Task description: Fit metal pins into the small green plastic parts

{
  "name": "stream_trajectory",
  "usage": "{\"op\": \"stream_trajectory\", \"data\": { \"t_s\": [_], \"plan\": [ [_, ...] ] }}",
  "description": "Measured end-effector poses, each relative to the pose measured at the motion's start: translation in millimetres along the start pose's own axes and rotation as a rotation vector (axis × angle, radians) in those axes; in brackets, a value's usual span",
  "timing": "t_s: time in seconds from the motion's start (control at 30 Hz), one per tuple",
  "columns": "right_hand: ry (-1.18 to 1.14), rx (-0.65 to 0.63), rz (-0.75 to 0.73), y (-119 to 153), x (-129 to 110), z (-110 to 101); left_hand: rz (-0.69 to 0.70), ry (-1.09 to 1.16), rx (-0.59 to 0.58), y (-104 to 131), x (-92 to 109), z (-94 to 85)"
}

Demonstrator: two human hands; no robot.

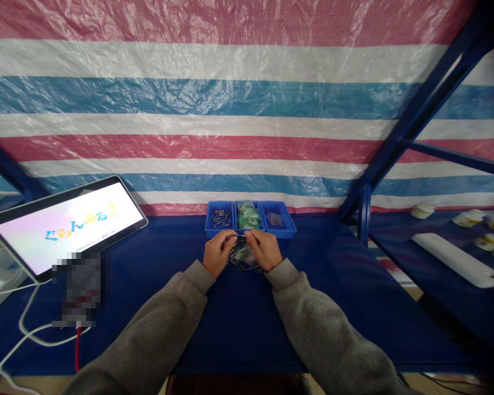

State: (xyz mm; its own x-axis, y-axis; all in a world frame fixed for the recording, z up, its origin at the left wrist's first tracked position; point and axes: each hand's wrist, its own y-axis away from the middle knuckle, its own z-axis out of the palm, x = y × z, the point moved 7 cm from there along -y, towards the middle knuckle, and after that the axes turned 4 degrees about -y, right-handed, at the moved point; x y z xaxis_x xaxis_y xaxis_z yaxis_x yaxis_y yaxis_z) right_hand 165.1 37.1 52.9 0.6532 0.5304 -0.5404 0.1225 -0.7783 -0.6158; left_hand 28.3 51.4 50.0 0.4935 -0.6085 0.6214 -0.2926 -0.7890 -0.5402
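My left hand (219,253) and my right hand (266,250) meet in front of the blue bins, both with fingers closed in a pinch. Between the fingertips runs a small thin rod-shaped piece (239,236), too small to name exactly. Just below, partly hidden by the hands, lies a heap of small dark rods and green pieces (243,255). The left blue bin (208,224) contains several loose thin metal rods (221,218). Clear bags with green contents (248,215) fill the middle bin. A small clear packet (275,219) lies in the right bin (288,224).
A tablet (74,227) with a lit screen leans at the left, beside a blurred-out object (82,291) and white cables (37,340). Blue metal posts (364,214) stand at the right. Beyond them a side table bears a long white object (456,259) and several tubs.
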Motion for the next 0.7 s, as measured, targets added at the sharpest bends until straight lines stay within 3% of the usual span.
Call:
{"op": "stream_trajectory", "data": {
  "t_s": [0.5,0.7],
  "plan": [
    [-0.077,0.008,-0.003,0.6,-4.4,-1.5,-0.041,-0.061,0.038,-0.1,-6.6,-1.8],
    [-0.051,0.001,0.000,-0.3,-0.7,0.7,-0.016,-0.012,0.024,-0.2,0.8,-2.5]
  ]
}}
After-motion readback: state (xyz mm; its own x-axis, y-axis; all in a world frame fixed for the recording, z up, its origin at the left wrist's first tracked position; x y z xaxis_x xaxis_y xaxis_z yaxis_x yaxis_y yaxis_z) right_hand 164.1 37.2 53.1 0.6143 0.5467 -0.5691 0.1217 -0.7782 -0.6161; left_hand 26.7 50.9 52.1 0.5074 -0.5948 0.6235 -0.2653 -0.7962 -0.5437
